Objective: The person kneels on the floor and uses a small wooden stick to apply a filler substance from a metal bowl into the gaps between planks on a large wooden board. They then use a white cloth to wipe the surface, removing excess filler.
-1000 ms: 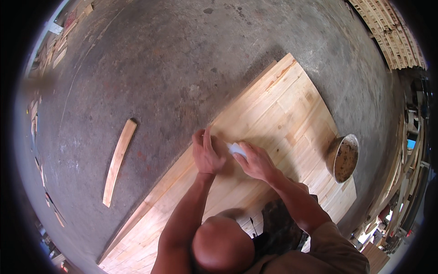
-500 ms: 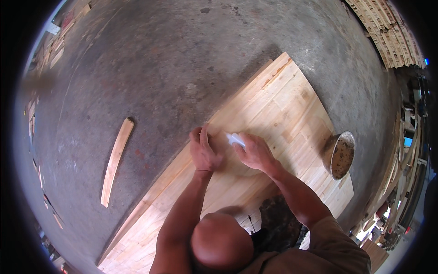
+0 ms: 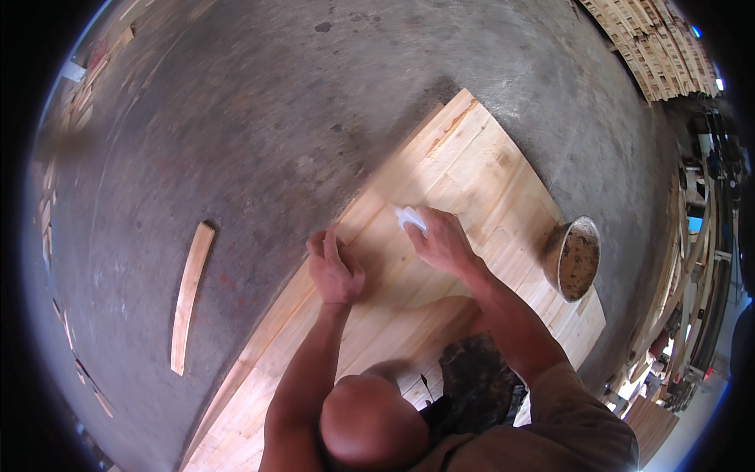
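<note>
A large pale wooden panel point(image 3: 472, 173) made of joined boards lies on the concrete floor. My right hand point(image 3: 442, 240) rests on the panel and grips a small white tool point(image 3: 409, 217) pressed against the wood. My left hand point(image 3: 334, 269) lies flat near the panel's left edge, fingers together, holding nothing. My head and knee show at the bottom of the view.
A round metal bowl point(image 3: 574, 258) with brownish paste sits on the panel's right edge. A loose wooden strip point(image 3: 191, 293) lies on the floor to the left. Stacked slats point(image 3: 653, 43) are at the top right, and wood and equipment crowd the right rim.
My right hand has slid the white tool a little up the panel, away from me. My left hand stays near the left edge.
</note>
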A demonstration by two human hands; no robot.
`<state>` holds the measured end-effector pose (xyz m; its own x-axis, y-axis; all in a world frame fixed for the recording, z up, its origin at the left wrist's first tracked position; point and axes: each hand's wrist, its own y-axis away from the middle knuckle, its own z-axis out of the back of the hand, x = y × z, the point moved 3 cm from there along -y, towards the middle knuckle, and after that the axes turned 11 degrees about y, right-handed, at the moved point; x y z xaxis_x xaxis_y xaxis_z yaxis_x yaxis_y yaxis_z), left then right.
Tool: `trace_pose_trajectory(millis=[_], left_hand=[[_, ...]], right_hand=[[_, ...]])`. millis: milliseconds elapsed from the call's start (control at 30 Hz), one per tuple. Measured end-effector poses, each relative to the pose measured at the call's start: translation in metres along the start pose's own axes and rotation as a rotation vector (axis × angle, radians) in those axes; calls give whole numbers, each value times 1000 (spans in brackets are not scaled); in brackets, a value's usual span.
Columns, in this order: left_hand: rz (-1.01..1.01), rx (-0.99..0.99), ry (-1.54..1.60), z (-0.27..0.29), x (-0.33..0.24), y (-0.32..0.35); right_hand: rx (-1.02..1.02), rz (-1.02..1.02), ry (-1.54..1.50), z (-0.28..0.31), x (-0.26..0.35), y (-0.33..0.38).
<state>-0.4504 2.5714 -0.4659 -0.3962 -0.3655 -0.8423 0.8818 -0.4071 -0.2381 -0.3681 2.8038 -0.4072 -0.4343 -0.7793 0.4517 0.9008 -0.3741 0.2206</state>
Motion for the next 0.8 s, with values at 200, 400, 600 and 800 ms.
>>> trace_pose_trajectory(millis=[200, 400, 600, 800], left_hand=[[-8, -1, -7, -1, 1, 0], [16, 5, -31, -1, -1, 0], [-50, -15, -33, -1, -4, -2], [-51, -11, -33, -1, -4, -3]], right_hand=[[-58, -28, 19, 7, -17, -10], [-148, -22, 57, 15, -36, -25], [-193, -58, 79, 30, -49, -41], [-171, -151, 68, 41, -60, -50]])
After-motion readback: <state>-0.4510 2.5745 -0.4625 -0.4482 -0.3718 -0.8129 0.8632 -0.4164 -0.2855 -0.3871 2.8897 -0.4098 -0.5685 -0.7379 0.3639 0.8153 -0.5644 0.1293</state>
